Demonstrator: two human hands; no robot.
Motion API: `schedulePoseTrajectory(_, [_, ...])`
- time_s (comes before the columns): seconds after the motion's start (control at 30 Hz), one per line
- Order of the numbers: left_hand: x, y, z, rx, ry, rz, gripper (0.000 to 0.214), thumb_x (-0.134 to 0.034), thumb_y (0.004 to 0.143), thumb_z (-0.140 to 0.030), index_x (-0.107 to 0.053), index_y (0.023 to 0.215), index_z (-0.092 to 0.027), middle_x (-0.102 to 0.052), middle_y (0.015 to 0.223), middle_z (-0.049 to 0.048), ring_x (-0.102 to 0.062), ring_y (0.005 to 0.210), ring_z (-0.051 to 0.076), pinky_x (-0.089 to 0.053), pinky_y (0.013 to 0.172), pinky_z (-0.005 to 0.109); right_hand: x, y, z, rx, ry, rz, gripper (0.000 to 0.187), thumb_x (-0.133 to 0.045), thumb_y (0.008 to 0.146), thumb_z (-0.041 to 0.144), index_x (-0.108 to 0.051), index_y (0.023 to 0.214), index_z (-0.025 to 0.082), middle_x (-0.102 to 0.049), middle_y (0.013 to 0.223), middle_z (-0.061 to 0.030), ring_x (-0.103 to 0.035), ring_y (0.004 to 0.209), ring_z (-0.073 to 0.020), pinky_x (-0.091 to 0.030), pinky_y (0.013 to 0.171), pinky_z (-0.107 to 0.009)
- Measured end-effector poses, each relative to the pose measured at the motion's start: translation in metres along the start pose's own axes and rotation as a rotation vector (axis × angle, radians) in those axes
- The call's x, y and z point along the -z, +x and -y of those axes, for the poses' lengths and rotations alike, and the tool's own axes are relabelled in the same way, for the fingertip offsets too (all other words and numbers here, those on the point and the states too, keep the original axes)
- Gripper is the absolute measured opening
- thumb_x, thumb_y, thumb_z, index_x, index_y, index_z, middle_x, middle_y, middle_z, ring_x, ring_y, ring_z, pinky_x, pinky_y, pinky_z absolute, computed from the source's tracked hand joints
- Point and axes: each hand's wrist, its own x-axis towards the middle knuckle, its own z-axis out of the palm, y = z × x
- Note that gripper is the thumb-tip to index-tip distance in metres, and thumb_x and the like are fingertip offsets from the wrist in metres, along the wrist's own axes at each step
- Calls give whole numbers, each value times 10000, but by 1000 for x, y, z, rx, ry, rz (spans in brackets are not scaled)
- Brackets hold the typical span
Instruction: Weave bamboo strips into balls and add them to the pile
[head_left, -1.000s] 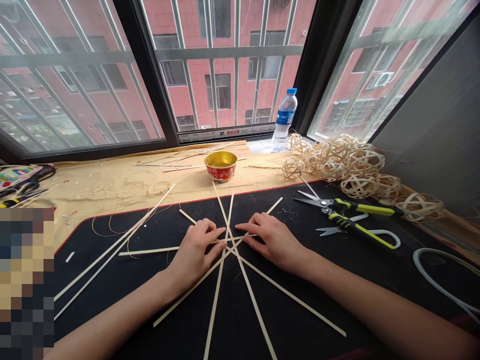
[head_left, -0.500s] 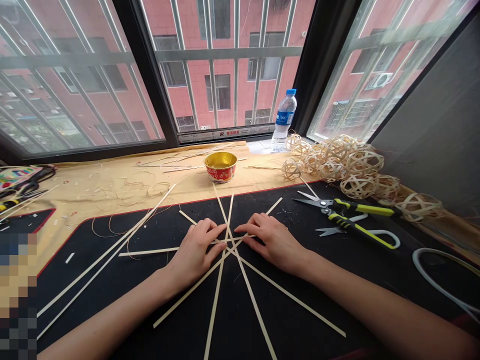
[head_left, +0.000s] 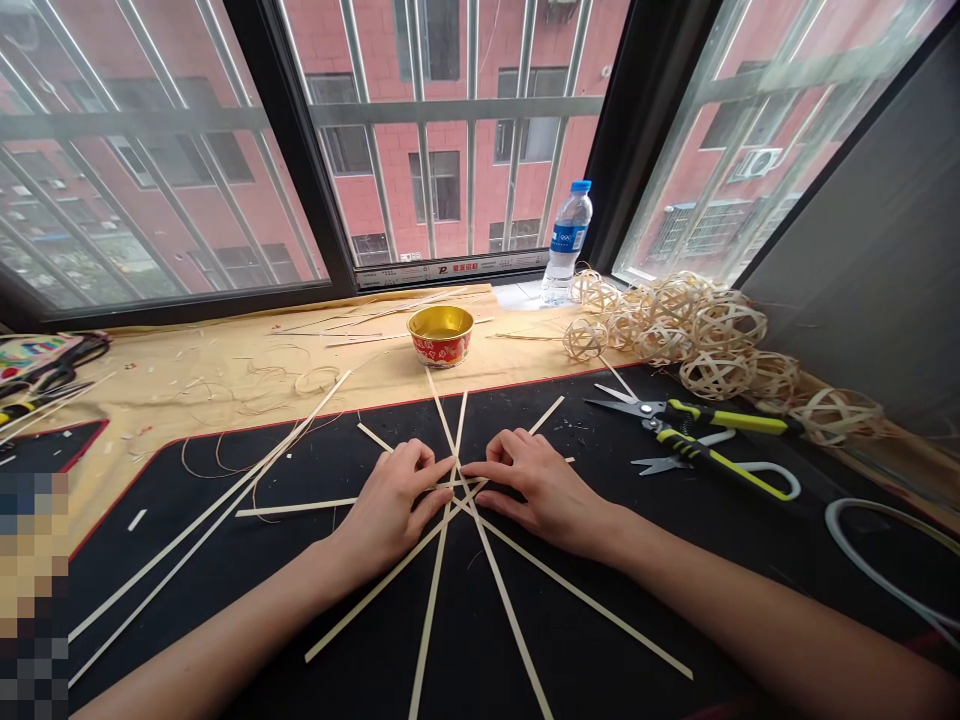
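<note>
- Behind the bench (head_left: 187,345), a large window (head_left: 457,110) with metal bars looked out on a red brick building (head_left: 480,40).
- A tan cloth covered the back of the bench, scattered with thin offcuts, and a black mat (head_left: 600,480) with a red edge lay in front.
- Long, flat bamboo strips (head_left: 505,600) lay crossed on the mat in a star shape, radiating from one central crossing directly in front of the person.
- The left hand (head_left: 394,505) rested just left of that crossing, and the right hand (head_left: 540,490) just right of it, with the fingertips of each nearly meeting over the strips.
- The fingers of both hands lay slightly apart on the strips; I could not tell whether they were gripping or only resting.
- Beyond the star stood a bowl (head_left: 441,335), gold inside and red outside, on the cloth.
- Farther right stood a plastic water bottle (head_left: 568,240) and a heap of open-woven strip balls (head_left: 724,325).
- Two overlapping pairs of scissors (head_left: 694,425) with yellow-green handles lay on the mat to the right.
</note>
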Motion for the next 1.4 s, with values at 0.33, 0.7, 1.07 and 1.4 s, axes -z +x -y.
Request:
schedulePoseTrajectory(0.33, [0,0,-2,-35,35,-24,263,-476,912,-277,-653,1105,-250,-526,870,43,-483,797,185,-401,718,335,-3,0,-2,-1,4,-3,330,-495,927,401,-598,1235,340,-561,969,-64,-485,866,-196,-373,757,-353])
schedulePoseTrajectory(0.7, [-2,-1,3,-62,24,-42,263,-487,912,-283,-675,1094,-269,-521,851,33,-473,780,169,-405,717,323,0,0,-1,1,29,0,339,-548,890,443,-622,1203,332,-557,966,-59,-492,868,-190,-385,792,-358])
schedulePoseTrajectory(1.07, [4,5,1,29,-7,53,322,-525,888,-297,-583,1200,-242,-549,898,34,-513,818,191,-438,759,334,0,2,-3,-36,103,11,354,-582,865,458,-633,1175,294,-567,983,-60,-511,914,-205,-389,832,-382])
schedulePoseTrajectory(1.4, [16,17,4,-91,169,226,369,-441,927,-368,-533,1248,-211,-516,889,31,-536,759,168,-449,696,281,11,9,0,-80,36,126,707,-560,862,484,-299,1454,201,-410,1392,-149,-480,1151,-294,-397,953,-484])
